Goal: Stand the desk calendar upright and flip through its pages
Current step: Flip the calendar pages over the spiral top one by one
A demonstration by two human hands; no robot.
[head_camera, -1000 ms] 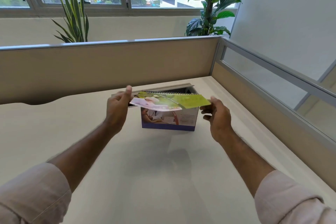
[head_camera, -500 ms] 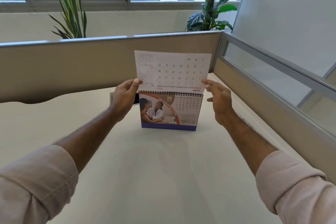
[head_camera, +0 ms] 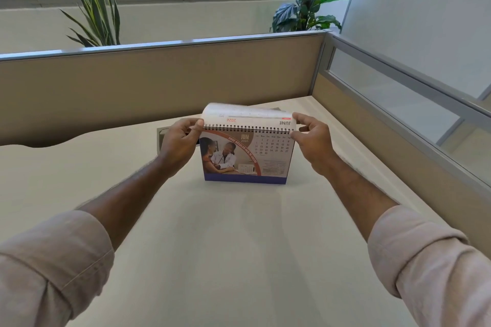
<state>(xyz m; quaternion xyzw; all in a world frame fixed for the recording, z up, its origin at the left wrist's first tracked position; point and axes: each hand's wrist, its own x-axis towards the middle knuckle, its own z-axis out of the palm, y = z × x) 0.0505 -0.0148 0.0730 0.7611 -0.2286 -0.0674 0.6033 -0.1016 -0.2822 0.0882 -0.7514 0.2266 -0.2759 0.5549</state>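
Observation:
The spiral-bound desk calendar (head_camera: 245,156) stands upright on the pale desk (head_camera: 212,247), its June page facing me. One white page (head_camera: 247,115) curls backward over the wire binding, its underside printed "JUNE 2026" upside down. My left hand (head_camera: 179,143) pinches the page's left corner beside the binding. At the right end of the binding my right hand (head_camera: 312,138) has thumb and fingers slightly apart; whether they touch the page's right corner is unclear.
A beige partition (head_camera: 159,82) runs along the desk's far edge, and a glass-panelled divider (head_camera: 398,103) closes the right side. A grey cable slot (head_camera: 163,137) lies behind the calendar. Two potted plants (head_camera: 95,8) stand beyond the partition.
The page, held nearly flat a second ago and straight up half a second ago, has folded back over the binding. Both hands followed it down to the binding.

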